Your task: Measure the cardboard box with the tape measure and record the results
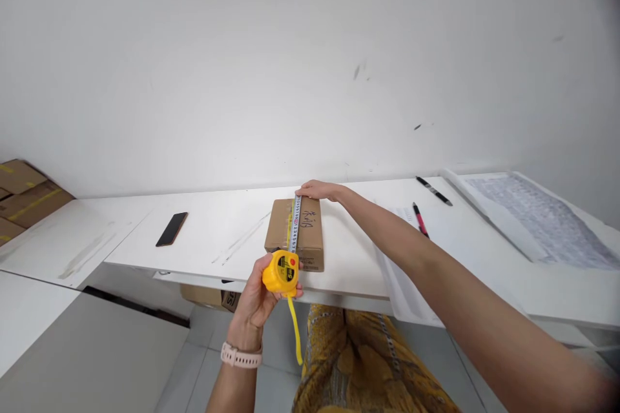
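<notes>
White desk (343,239) is backed by wall (242,77), cardboard box (310,239) set near front edge, yellow tape case (285,272) gripped by curled left hand (256,297), blade (294,229), best kept flat and straight, held at box's far edge by half-closed right hand (317,190).

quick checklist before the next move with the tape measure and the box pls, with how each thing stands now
1. Left hand has the yellow tape measure: ok, held at the box's near side.
2. Blade lies over the cardboard box: ok, running from far edge to near edge.
3. Right hand is at the blade's far end: ok.
4. Blade end flush with the box's far edge: cannot tell, the fingers hide it.
5. Right hand free for the red pen: not ok, it is at the blade.
6. Phone clear of the box: ok, lying apart to the left.
</notes>
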Demonstrator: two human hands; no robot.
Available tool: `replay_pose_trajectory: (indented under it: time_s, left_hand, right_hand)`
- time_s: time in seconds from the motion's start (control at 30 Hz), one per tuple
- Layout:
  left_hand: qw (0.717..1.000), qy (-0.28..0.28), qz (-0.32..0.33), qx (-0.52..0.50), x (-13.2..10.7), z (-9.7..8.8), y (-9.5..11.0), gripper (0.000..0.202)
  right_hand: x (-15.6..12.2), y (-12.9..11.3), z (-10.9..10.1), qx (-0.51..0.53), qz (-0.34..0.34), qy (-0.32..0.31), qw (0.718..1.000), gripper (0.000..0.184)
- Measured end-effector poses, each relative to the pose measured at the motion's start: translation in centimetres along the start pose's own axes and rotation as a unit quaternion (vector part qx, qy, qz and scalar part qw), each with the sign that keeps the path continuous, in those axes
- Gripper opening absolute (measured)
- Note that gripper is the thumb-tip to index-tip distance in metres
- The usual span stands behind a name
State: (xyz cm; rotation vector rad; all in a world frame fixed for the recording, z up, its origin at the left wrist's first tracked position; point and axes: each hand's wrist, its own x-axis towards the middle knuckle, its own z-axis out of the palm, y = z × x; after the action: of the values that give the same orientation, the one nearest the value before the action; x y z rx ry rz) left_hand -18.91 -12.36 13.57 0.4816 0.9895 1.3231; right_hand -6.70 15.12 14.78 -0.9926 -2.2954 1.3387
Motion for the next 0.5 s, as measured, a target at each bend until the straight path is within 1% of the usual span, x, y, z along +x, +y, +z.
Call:
replay_pose_trajectory:
  time_s: [0.07,0.1,0.17,0.27,0.37,0.43,0.5]
  left_hand:
    - [1.0,0.002,-0.007,-0.006,0.0,-0.1,-0.4,0.042]
    - [1.0,0.004,-0.01,-0.009,-0.1,-0.1,-0.6,0.043]
    - [1.0,0.014,-0.015,-0.012,-0.4,-0.2,-1.2,0.047]
    - [1.0,0.029,-0.007,-0.007,-0.9,-0.1,-1.9,0.05]
    - [0.999,0.035,0.011,-0.004,-1.1,0.0,-2.4,0.055]
    - [0.999,0.035,0.011,-0.009,-1.1,0.1,-2.5,0.06]
    - [0.999,0.033,0.006,-0.009,-1.1,0.1,-2.4,0.062]
  right_hand:
    - [0.3,0.7,0.4,0.016,0.008,-0.015,1.0,0.03]
    - [0.4,0.9,0.7,0.028,0.002,-0.013,1.0,0.028]
    - [0.3,1.3,1.2,0.058,-0.025,0.013,0.998,0.023]
    - [-0.1,1.6,2.5,0.132,-0.05,0.016,0.99,0.024]
    - [-0.6,1.8,3.7,0.198,-0.036,0.034,0.979,0.026]
    - [-0.7,2.0,4.3,0.221,-0.023,0.064,0.973,0.027]
    - [-0.7,2.3,4.5,0.23,-0.02,0.079,0.97,0.027]
